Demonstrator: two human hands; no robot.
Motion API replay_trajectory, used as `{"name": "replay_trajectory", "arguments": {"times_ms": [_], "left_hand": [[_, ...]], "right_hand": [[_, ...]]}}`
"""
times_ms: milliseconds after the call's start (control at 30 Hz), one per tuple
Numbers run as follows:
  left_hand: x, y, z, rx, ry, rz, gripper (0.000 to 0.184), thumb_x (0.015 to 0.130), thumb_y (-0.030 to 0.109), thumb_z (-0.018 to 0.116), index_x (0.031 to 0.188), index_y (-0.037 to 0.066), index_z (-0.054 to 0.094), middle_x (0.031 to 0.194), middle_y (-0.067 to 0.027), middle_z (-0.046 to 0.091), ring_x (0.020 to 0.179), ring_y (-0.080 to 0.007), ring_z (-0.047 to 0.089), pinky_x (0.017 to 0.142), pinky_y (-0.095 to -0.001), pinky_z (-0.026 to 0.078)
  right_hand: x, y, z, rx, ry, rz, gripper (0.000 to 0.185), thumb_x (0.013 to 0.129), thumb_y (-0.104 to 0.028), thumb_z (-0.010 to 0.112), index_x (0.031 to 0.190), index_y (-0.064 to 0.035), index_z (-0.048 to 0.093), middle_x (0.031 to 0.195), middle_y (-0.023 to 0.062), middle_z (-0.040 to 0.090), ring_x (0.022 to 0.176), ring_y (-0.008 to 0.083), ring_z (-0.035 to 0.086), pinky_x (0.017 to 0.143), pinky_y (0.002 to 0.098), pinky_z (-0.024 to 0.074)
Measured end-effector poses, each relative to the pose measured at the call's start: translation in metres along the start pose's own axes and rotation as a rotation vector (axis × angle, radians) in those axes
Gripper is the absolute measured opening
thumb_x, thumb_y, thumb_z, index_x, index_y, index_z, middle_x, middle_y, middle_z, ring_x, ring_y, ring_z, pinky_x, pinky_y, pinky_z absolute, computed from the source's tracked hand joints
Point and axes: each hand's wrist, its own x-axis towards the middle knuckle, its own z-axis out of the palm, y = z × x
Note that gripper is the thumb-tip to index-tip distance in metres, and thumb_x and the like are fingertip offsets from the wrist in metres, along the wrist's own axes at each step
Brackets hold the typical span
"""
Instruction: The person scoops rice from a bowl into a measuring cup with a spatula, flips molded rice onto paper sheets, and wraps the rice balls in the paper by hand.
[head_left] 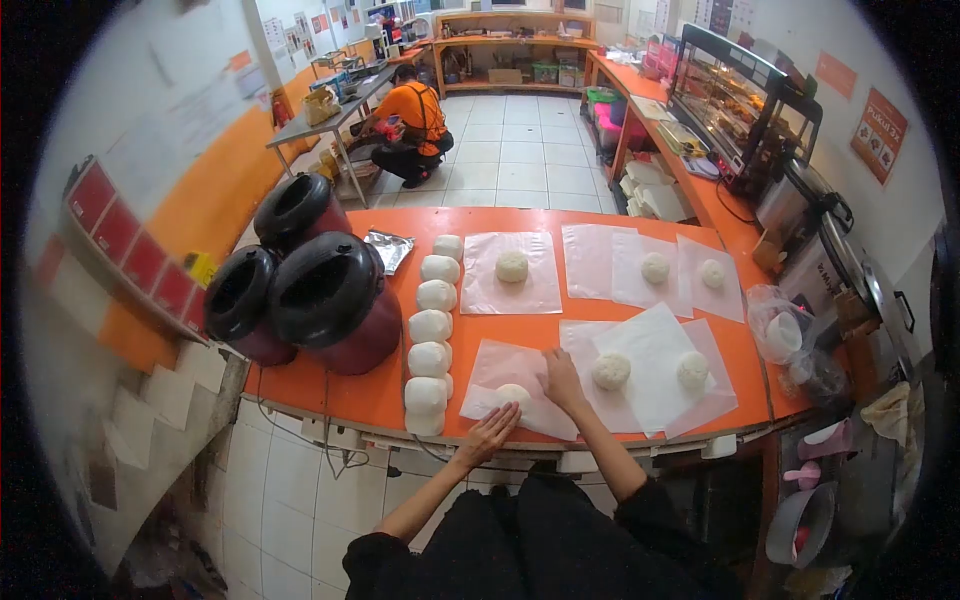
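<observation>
My left hand (489,436) lies with its fingers stretched out over a folded edge of a translucent wrapping sheet (495,358), touching the white mound (512,394) that looks like rice. On the same sheet's right side, my right hand (560,380) has its fingers closed at the edge. Two more rice mounds (611,371) (692,370) rest on overlapping sheets (650,335) to the right. Farther back, a larger mound (511,266) sits on its own sheet (480,290). Wrapped white packets (430,325) form a row to the left.
Dark lidded pots (335,300) crowd the orange table's (390,385) left end, near a foil packet (388,250). More sheets with small mounds (655,267) lie back right. A crouching person (410,120) is beside a metal table (325,115). A food display case (740,100) stands right.
</observation>
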Motion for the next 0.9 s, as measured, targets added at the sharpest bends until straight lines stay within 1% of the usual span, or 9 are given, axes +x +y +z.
{"name": "replay_trajectory", "arguments": {"times_ms": [33, 233, 333, 433, 500, 600, 700, 800, 900], "left_hand": [[0.001, -0.001, 0.0, 0.009, -0.005, 0.009, 0.054, 0.081, 0.009, 0.044, 0.133, -0.002, 0.035, 0.14, -0.0144, 0.035, 0.129, -0.0243, 0.035, 0.107, -0.0365, 0.029], [0.006, -0.006, -0.006, 0.063, -0.021, 0.045, 0.053, 0.081, 0.01, 0.046, 0.132, -0.001, 0.036, 0.139, -0.0142, 0.036, 0.128, -0.0237, 0.036, 0.106, -0.0365, 0.03], [0.007, -0.009, -0.006, -0.019, -0.009, 0.044, 0.052, 0.081, 0.008, 0.047, 0.132, -0.001, 0.037, 0.137, -0.0139, 0.038, 0.127, -0.0238, 0.038, 0.106, -0.0371, 0.031], [0.004, -0.015, 0.002, -0.104, 0.026, 0.043, 0.054, 0.08, 0.007, 0.046, 0.132, -0.002, 0.036, 0.136, -0.0148, 0.038, 0.127, -0.0247, 0.038, 0.105, -0.0369, 0.032], [0.006, -0.018, 0.001, -0.211, 0.036, 0.021, 0.055, 0.079, 0.006, 0.048, 0.132, -0.001, 0.036, 0.137, -0.0146, 0.037, 0.128, -0.0251, 0.036, 0.102, -0.0367, 0.035], [-0.013, -0.029, 0.052, 0.325, -0.016, 0.006, 0.059, 0.078, 0.008, 0.053, 0.134, 0.005, 0.037, 0.136, -0.0125, 0.037, 0.126, -0.0235, 0.036, 0.1, -0.0383, 0.035], [0.016, -0.021, -0.019, 0.023, 0.328, -0.146, 0.047, 0.077, 0.012, 0.055, 0.124, 0.012, 0.049, 0.131, -0.0102, 0.039, 0.121, -0.021, 0.039, 0.099, -0.0387, 0.031], [0.025, -0.041, -0.038, 0.285, 0.111, -0.06, 0.031, 0.077, 0.014, 0.056, 0.107, 0.014, 0.057, 0.117, -0.0082, 0.047, 0.111, -0.0185, 0.043, 0.099, -0.0386, 0.026], [0.03, -0.057, -0.035, 0.233, -0.146, 0.079, 0.014, 0.077, 0.018, 0.056, 0.089, 0.012, 0.057, 0.093, -0.0057, 0.054, 0.095, -0.0219, 0.051, 0.088, -0.0396, 0.037]], "right_hand": [[0.014, 0.005, 0.012, -0.043, 0.069, -0.084, 0.05, 0.066, -0.016, 0.072, 0.108, -0.0037, 0.047, 0.108, 0.0158, 0.048, 0.105, 0.0363, 0.046, 0.086, 0.0447, 0.0431], [0.062, 0.015, 0.018, -0.241, -0.518, 0.061, 0.054, 0.058, -0.025, 0.077, 0.105, -0.0079, 0.056, 0.106, 0.0109, 0.057, 0.11, 0.038, 0.045, 0.085, 0.0484, 0.0422], [0.068, 0.011, 0.003, -0.174, -0.461, -0.12, 0.03, 0.061, -0.022, 0.074, 0.087, -0.0107, 0.062, 0.089, 0.0091, 0.062, 0.095, 0.0313, 0.055, 0.078, 0.0423, 0.0455], [0.047, -0.006, -0.026, 0.32, -0.4, -0.156, 0.012, 0.071, -0.019, 0.066, 0.078, -0.0102, 0.065, 0.078, 0.0047, 0.061, 0.084, 0.0254, 0.06, 0.069, 0.0394, 0.0471], [0.018, -0.036, -0.049, 0.184, -0.302, -0.245, 0.008, 0.073, -0.017, 0.064, 0.074, -0.0085, 0.063, 0.078, 0.0054, 0.061, 0.074, 0.0237, 0.06, 0.063, 0.0371, 0.0475], [-0.017, -0.053, -0.039, 0.065, -0.172, -0.306, 0.008, 0.074, -0.016, 0.062, 0.073, -0.0082, 0.061, 0.076, 0.0047, 0.059, 0.07, 0.0218, 0.06, 0.06, 0.0347, 0.0478], [-0.039, -0.058, -0.026, -0.032, -0.082, -0.377, 0.006, 0.074, -0.014, 0.061, 0.077, -0.0096, 0.06, 0.075, 0.0032, 0.056, 0.069, 0.0208, 0.058, 0.057, 0.033, 0.0477], [-0.054, -0.054, -0.015, -0.072, -0.068, -0.418, 0.014, 0.073, -0.011, 0.059, 0.087, -0.0106, 0.061, 0.076, 0.0024, 0.053, 0.069, 0.0197, 0.054, 0.057, 0.0325, 0.047], [-0.062, -0.055, -0.016, -0.047, -0.048, -0.414, 0.019, 0.072, -0.009, 0.059, 0.091, -0.0097, 0.062, 0.076, 0.0033, 0.054, 0.069, 0.0198, 0.054, 0.058, 0.0323, 0.047]]}}
